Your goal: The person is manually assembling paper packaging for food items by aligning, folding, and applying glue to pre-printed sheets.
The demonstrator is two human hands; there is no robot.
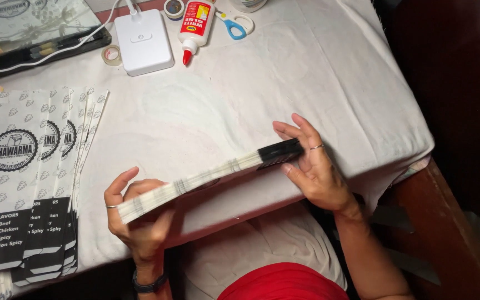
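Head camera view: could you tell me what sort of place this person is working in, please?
Probably a home craft or packing table. A white cloth covers it, with a glue bottle, scissors and tape rolls. Printed paper bags lie fanned out, and both hands grip another stack.

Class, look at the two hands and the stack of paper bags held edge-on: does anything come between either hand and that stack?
Nothing visible does. The left hand grips one end of the stack of paper bags directly, and the right hand clasps the dark end.
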